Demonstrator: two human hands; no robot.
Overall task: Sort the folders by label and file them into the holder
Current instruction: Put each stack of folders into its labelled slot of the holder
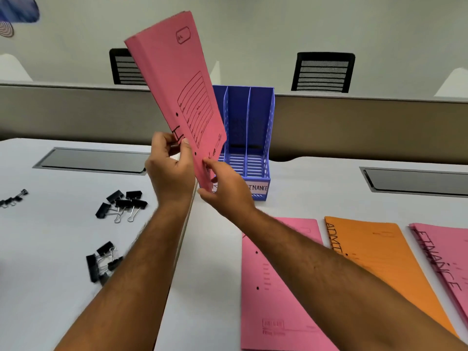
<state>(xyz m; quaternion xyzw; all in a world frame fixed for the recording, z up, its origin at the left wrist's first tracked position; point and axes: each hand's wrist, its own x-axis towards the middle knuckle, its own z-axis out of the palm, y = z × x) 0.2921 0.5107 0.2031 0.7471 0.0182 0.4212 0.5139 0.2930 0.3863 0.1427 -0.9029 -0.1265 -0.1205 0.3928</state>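
Three folders lay flat nearest the person on the white table (50, 287): a plain pink folder (276, 300), an orange folder (390, 269) lettered "ADMI…" partly under the right forearm, and a pink stack (445, 252) marked "FINANCE" at the right edge. Off to the left, black binder clips (121, 203) sat in loose clusters, well apart from the folders.

Above the table's middle, both hands held a thick pink bundle of folders (182, 97) upright and tilted left, its printed form facing the person and a hand-drawn "H" showing near the bottom. The left hand (169, 168) pinched the lower left edge, fingers curled behind and thumb on the front. The right hand (222, 188) pinched the bottom corner from below, thumb pressed on the face.

Just behind the bundle stood the blue holder (250, 138), three slots, all seemingly empty, with a "FINANCE" label on its front lip. Beyond it ran a low partition (354, 122) and two black chairs (323, 72).
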